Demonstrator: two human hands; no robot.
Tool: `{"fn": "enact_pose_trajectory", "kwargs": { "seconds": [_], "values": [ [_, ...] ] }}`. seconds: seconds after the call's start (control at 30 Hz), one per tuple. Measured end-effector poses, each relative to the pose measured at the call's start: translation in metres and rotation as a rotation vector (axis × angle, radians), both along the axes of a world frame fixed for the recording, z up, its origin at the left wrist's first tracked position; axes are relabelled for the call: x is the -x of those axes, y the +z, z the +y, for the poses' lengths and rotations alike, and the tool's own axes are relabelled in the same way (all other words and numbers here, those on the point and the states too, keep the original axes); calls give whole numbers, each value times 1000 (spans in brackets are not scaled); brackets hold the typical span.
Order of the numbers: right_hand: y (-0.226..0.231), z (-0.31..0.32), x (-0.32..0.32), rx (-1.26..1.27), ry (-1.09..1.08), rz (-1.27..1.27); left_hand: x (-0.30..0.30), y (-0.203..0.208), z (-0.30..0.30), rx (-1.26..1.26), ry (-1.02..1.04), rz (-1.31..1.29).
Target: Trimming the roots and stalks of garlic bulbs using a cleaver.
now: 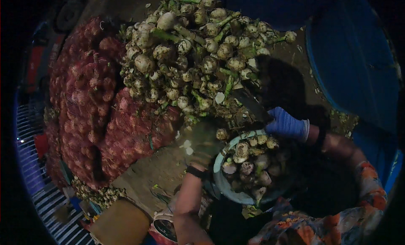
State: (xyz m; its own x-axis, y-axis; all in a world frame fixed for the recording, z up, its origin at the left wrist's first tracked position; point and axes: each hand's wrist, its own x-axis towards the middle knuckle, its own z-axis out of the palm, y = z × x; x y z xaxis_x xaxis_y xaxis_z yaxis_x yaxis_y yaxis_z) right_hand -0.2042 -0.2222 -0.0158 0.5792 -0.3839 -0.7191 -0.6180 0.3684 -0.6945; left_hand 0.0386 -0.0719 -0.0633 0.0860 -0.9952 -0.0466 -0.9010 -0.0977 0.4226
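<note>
My right hand (287, 124), in a blue knitted glove, is closed around a knife (252, 104). Its broad dark blade points up and left, over the near edge of a heap of pale, dirt-streaked bulbs (209, 64) with green stem stubs. My left hand (201, 143), in a dark glove, is smeared by motion between that heap and a light-rimmed tub (217, 165); its fingers cannot be made out. One loose bulb (221, 134) lies beside it. Several trimmed bulbs (241, 152) fill the tub, which sits close below my right hand.
Red mesh sacks (88, 101) packed with bulbs stand at the left. A yellowish plastic container (120, 223) and a small pail (163, 224) are at the lower left, near a pile of small pale scraps (99, 194). Blue sheeting (358, 55) rises at the right.
</note>
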Motion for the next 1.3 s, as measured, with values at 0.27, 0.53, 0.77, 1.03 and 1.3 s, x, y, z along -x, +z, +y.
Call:
{"fn": "enact_pose_trajectory", "kwargs": {
  "seconds": [0.27, 0.53, 0.77, 1.03, 1.3],
  "values": [
    [22, 13, -26, 749, 562, -207, -5, 39, 28, -110, 358, 1158],
    [59, 24, -35, 914, 837, -248, 34, 80, 49, -315, 119, 1803],
    [48, 29, -30, 906, 920, -242, 50, 89, 51, -322, 70, 1884],
    [23, 25, -19, 938, 822, -261, 46, 75, 38, -195, -101, 1459],
    [-29, 5, 9, 1010, 444, 71, 17, 38, 58, -182, 43, 1073]
  ]
}}
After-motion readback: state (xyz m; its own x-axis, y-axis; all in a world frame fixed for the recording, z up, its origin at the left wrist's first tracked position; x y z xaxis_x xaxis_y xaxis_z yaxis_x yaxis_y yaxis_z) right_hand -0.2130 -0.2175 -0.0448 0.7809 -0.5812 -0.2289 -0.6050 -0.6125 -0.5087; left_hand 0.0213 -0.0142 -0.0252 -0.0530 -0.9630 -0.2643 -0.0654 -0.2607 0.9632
